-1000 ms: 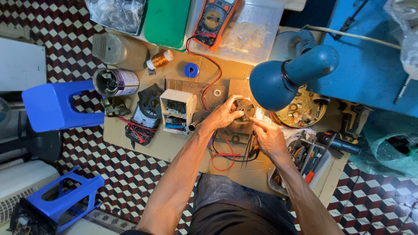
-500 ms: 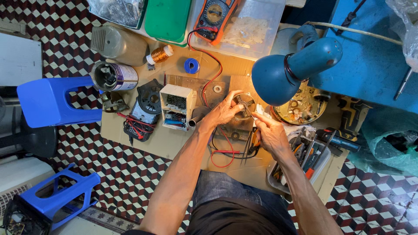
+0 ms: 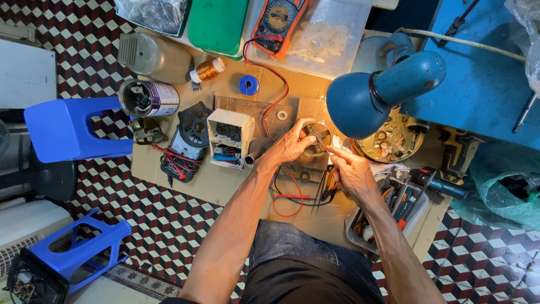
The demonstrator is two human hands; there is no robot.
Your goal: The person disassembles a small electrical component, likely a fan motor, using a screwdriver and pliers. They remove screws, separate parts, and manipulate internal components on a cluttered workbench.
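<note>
I see a blue stool far left, then a small parts box on the bench. My left hand curls around a round motor part under the blue lamp; my right hand pinches a thin probe touching it.

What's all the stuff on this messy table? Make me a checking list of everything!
Surface: brown worktable, crowded.
Job's things: round metal part under the blue lamp.
Clutter: copper wire spool, blue tape roll, orange multimeter, tool tray.
Hands: left hand grips the round part; right hand pokes a thin tool at it.
Cables: red lead crossing the table.
Surroundings: blue stools, checkered floor.
</note>
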